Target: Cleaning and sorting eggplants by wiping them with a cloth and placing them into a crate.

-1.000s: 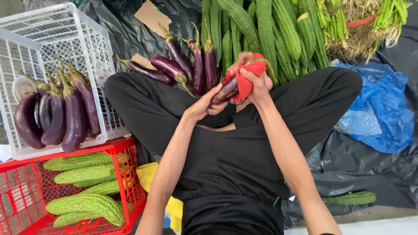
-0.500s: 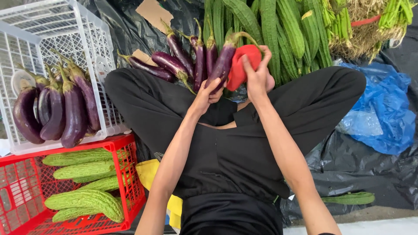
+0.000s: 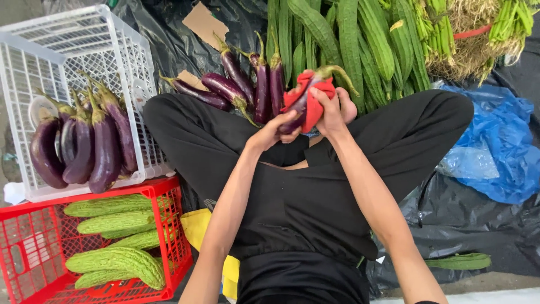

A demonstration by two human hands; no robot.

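A white plastic crate (image 3: 84, 50) lies tipped on its side at left, with dark purple eggplants (image 3: 84, 149) spilling from its mouth. Just below it, a red crate (image 3: 169, 225) holds pale green bitter gourds (image 3: 115, 262). More loose eggplants (image 3: 236, 84) lie on black plastic sheeting (image 3: 478, 236), beside a pile of long ridged gourds (image 3: 365, 39) and bundled greens (image 3: 484, 28) at top right. A crumpled blue plastic bag (image 3: 500, 152) sits at right, and scraps of brown cardboard (image 3: 205, 22) rest near the top.
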